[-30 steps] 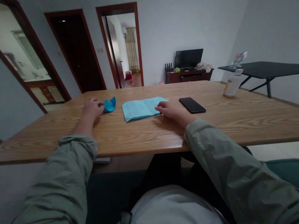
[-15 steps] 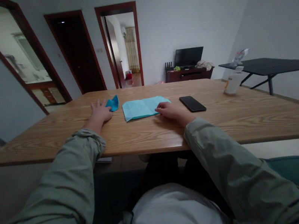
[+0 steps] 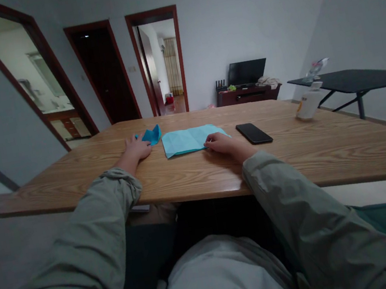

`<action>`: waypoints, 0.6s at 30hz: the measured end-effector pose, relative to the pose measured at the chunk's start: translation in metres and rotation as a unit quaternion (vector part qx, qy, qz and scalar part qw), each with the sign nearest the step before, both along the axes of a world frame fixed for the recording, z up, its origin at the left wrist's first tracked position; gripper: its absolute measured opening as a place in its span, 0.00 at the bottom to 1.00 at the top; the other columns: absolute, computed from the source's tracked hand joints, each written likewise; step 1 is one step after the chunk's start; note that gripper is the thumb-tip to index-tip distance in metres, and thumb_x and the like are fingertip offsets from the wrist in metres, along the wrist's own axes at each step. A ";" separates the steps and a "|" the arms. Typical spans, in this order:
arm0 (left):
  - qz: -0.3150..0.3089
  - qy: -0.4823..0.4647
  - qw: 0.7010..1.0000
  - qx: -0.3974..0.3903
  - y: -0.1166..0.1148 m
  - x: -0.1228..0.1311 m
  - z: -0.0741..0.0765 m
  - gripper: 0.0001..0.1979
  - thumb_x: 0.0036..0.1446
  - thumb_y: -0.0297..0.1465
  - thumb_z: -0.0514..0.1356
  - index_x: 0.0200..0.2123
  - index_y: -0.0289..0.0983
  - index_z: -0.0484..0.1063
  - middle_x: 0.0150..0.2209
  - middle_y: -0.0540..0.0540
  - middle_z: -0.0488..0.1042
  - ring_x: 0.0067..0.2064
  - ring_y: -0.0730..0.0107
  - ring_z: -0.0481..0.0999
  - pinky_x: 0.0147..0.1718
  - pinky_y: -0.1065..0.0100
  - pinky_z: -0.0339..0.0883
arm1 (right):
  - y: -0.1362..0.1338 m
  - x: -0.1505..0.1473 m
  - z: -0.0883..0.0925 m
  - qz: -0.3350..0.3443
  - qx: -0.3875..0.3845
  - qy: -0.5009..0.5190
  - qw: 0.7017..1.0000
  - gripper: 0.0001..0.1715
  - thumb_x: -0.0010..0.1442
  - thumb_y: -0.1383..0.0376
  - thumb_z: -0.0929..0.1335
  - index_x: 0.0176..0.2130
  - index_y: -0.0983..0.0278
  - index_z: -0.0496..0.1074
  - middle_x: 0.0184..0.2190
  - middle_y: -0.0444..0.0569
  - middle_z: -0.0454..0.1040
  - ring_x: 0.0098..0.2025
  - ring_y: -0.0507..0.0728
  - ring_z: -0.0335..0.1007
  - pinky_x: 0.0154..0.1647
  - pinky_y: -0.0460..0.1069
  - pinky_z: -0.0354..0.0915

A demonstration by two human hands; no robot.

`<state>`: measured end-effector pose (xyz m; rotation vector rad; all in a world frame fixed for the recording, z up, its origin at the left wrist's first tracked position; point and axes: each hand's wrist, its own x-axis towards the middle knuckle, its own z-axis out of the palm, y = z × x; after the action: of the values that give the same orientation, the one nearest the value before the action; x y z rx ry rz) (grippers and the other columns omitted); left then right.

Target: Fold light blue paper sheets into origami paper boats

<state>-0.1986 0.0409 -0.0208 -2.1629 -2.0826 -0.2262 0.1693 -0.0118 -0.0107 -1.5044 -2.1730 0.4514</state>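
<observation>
My left hand point(image 3: 135, 148) rests on the table with its fingers bent over a small folded piece of darker blue paper point(image 3: 152, 135). Part of this paper sticks up to the right of the thumb, and a bit shows at the fingertips. In front of me a light blue creased paper sheet point(image 3: 185, 141) lies on the wood. At its near right edge is my right hand point(image 3: 222, 142), fingers pressed together on the sheet. The fingertips' exact hold is too small to make out.
A black phone point(image 3: 254, 133) lies on the wooden table point(image 3: 184, 180), right of my right hand. Farther right stands a whitish plastic bottle point(image 3: 308, 103). Behind it is a black folding table point(image 3: 362, 78). A television point(image 3: 247, 73) stands on a low cabinet by the wall.
My left hand's fingers were spread beside the darker blue paper and are now bent over it. That paper has shifted slightly right. My right hand stays at the sheet's edge; the view has shifted slightly.
</observation>
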 end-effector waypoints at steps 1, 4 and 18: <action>0.003 -0.001 1.000 -0.004 0.000 0.001 -0.001 0.26 0.58 0.44 0.53 0.57 0.48 0.73 0.71 0.45 0.48 0.70 0.30 0.39 0.62 0.30 0.33 | 0.000 0.000 0.001 -0.002 -0.001 -0.006 1.000 0.08 0.59 0.63 0.67 0.34 0.64 0.75 0.27 0.48 0.75 0.26 0.54 0.65 0.29 0.48 0.58; 0.016 0.004 1.000 -0.016 -0.003 0.004 -0.001 0.26 0.60 0.46 0.51 0.59 0.49 0.71 0.71 0.44 0.49 0.70 0.31 0.40 0.61 0.30 0.34 | -0.003 -0.001 0.004 -0.002 -0.008 -0.034 0.999 0.09 0.60 0.64 0.66 0.34 0.65 0.75 0.28 0.49 0.76 0.27 0.53 0.66 0.29 0.47 0.58; 0.000 -0.209 0.969 0.128 0.025 -0.029 -0.010 0.34 0.56 0.31 0.59 0.66 0.38 0.57 0.61 0.38 0.68 0.59 0.56 0.70 0.56 0.62 0.62 | -0.005 -0.006 -0.002 0.002 -0.007 -0.056 0.998 0.13 0.62 0.62 0.65 0.40 0.67 0.76 0.33 0.50 0.78 0.31 0.53 0.69 0.33 0.45 0.60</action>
<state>-0.2275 0.0657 -0.0308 -2.0943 -2.0994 -0.9704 0.1634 -0.0167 -0.0124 -1.5673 -2.2635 0.3932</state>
